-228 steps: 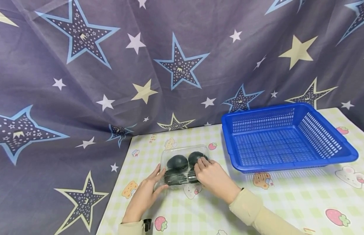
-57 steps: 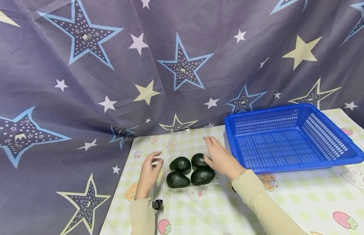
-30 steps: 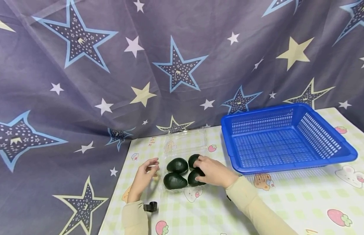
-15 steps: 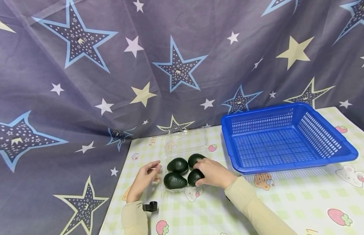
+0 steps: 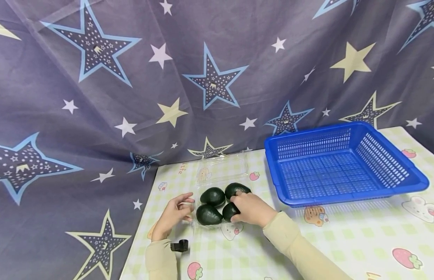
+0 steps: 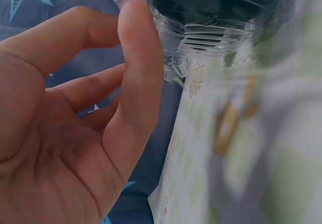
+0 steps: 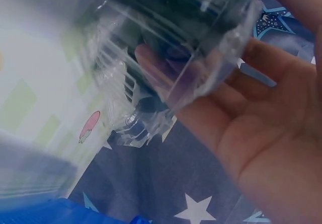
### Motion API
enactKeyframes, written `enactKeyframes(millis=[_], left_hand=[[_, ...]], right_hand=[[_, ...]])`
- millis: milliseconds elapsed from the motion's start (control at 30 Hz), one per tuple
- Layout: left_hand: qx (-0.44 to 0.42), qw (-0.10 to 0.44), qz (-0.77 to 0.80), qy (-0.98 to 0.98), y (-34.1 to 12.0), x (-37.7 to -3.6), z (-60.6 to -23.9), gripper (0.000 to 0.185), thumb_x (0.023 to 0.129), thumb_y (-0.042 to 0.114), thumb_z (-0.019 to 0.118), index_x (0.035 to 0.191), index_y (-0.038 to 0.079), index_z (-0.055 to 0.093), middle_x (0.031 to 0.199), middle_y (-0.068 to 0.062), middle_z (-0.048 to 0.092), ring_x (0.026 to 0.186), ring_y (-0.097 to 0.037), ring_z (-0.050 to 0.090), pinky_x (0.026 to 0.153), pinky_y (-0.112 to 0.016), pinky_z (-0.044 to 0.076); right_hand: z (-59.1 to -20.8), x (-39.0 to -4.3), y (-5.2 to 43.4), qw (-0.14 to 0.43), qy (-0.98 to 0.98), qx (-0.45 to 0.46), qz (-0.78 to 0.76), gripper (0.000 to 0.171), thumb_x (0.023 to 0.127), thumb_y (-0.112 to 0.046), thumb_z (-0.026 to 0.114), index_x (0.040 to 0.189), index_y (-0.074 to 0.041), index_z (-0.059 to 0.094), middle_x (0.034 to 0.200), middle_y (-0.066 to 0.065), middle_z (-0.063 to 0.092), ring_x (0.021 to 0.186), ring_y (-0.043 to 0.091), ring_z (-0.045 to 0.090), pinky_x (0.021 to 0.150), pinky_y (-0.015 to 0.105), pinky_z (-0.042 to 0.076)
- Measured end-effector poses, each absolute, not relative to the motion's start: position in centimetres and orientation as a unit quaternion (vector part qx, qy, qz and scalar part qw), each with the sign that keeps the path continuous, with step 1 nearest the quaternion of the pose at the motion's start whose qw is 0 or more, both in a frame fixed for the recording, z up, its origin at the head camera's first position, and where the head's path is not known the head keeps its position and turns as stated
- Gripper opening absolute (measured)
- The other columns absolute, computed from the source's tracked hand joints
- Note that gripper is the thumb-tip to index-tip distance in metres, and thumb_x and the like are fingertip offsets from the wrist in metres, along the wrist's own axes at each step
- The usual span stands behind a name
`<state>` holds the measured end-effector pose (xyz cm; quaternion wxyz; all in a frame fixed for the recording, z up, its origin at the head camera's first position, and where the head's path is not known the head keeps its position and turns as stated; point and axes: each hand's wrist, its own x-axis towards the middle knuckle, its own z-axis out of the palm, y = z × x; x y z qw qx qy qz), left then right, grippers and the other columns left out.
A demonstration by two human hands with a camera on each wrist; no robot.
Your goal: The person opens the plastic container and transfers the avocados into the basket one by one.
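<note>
Several dark green avocados sit in a clear plastic clamshell box, its lid [image 5: 222, 168] folded back toward the curtain. My right hand [image 5: 252, 209] grips the front right avocado [image 5: 230, 211], fingers over its far side and thumb on the near side. Against the fingertips lies the back right avocado [image 5: 235, 189]. In the right wrist view, the fingers of that hand [image 7: 236, 113] show partly through the clear box wall [image 7: 201, 83]. My left hand [image 5: 174, 216], fingers loosely bent and holding nothing, is at the box's left side, near the front left avocado [image 5: 208, 215] and back left avocado [image 5: 212, 196].
A blue plastic basket [image 5: 346, 196] with slotted walls stands to the right of the box. A checked cloth [image 5: 346, 241] with cartoon prints covers the table. The star-patterned curtain [image 5: 139, 77] hangs along the back and left edges.
The lid, earlier down over the avocados, has swung back. My right hand has gone from the lid to the front right avocado, which has shifted slightly left. The left hand stays beside the box.
</note>
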<state>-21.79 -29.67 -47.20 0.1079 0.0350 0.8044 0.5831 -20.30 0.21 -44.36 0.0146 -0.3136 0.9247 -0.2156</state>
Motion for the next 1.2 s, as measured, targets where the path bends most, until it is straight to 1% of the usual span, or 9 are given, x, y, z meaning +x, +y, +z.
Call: enactKeyframes(millis=[100,233,400,567,667,833,1033,1200], left_hand=[[0.040,0.116,0.584,0.803,-29.9,-21.8,-47.3,0.060,0.090,0.000,0.064,0.146,-0.003,0.043,0.127,-0.030,0.053,0.091,-0.024,0.064,0.063,-0.034,0.064],[0.044,0.122,0.586,0.800,-29.9,-21.9,-47.3,0.061,0.090,-0.001,0.064,0.147,-0.004,0.041,0.128,-0.031,0.052,0.089,-0.022,0.064,0.064,-0.034,0.064],[0.046,0.120,0.585,0.801,-29.8,-21.9,-47.3,0.060,0.090,-0.001,0.064,0.146,-0.005,0.042,0.126,-0.031,0.053,0.086,-0.019,0.065,0.062,-0.034,0.063],[0.048,0.117,0.581,0.804,-29.8,-21.9,-47.3,0.060,0.091,-0.001,0.064,0.146,-0.007,0.041,0.124,-0.032,0.052,0.086,-0.022,0.066,0.061,-0.034,0.063],[0.042,0.116,0.579,0.806,-29.8,-21.9,-47.3,0.060,0.091,-0.001,0.065,0.146,-0.007,0.041,0.124,-0.031,0.053,0.087,-0.023,0.066,0.061,-0.034,0.063],[0.027,0.119,0.582,0.804,-29.7,-21.8,-47.2,0.059,0.090,-0.001,0.066,0.145,-0.003,0.045,0.124,-0.029,0.054,0.086,-0.021,0.065,0.061,-0.034,0.063],[0.024,0.117,0.584,0.803,-29.7,-21.8,-47.1,0.059,0.089,0.001,0.068,0.144,-0.002,0.046,0.124,-0.028,0.054,0.084,-0.021,0.065,0.061,-0.035,0.063],[0.031,0.119,0.581,0.805,-29.6,-21.7,-47.1,0.060,0.089,0.002,0.069,0.144,-0.004,0.045,0.124,-0.029,0.053,0.085,-0.021,0.065,0.062,-0.036,0.064]], right_hand=[[-44.5,-20.3,0.2,0.010,0.925,-0.313,-0.216,0.044,0.076,-0.032,0.086,0.103,-0.003,0.070,0.100,0.014,0.066,0.088,0.029,0.066,0.082,0.045,0.058],[-44.6,-20.3,0.3,0.004,0.923,-0.315,-0.220,0.042,0.076,-0.032,0.085,0.103,-0.003,0.070,0.100,0.013,0.066,0.086,0.028,0.066,0.079,0.044,0.058],[-44.8,-20.6,0.5,-0.011,0.918,-0.324,-0.229,0.044,0.074,-0.033,0.086,0.105,-0.004,0.073,0.102,0.011,0.068,0.088,0.028,0.068,0.078,0.044,0.060],[-45.0,-20.8,0.7,-0.028,0.911,-0.337,-0.236,0.043,0.072,-0.034,0.086,0.103,-0.006,0.075,0.100,0.007,0.068,0.086,0.025,0.068,0.075,0.041,0.060],[-45.0,-20.8,0.8,-0.041,0.909,-0.344,-0.232,0.041,0.072,-0.034,0.086,0.101,-0.008,0.075,0.099,0.005,0.068,0.084,0.022,0.067,0.072,0.039,0.060],[-44.5,-20.6,1.1,-0.047,0.907,-0.349,-0.229,0.041,0.072,-0.035,0.085,0.102,-0.008,0.076,0.095,0.003,0.067,0.081,0.019,0.065,0.070,0.036,0.059],[-43.5,-20.5,1.5,-0.049,0.909,-0.344,-0.230,0.047,0.074,-0.035,0.084,0.110,-0.006,0.074,0.103,0.005,0.068,0.085,0.020,0.067,0.072,0.036,0.060],[-42.6,-20.5,2.2,-0.054,0.910,-0.338,-0.234,0.046,0.074,-0.037,0.084,0.110,-0.009,0.074,0.106,0.005,0.069,0.087,0.022,0.068,0.073,0.037,0.060]])
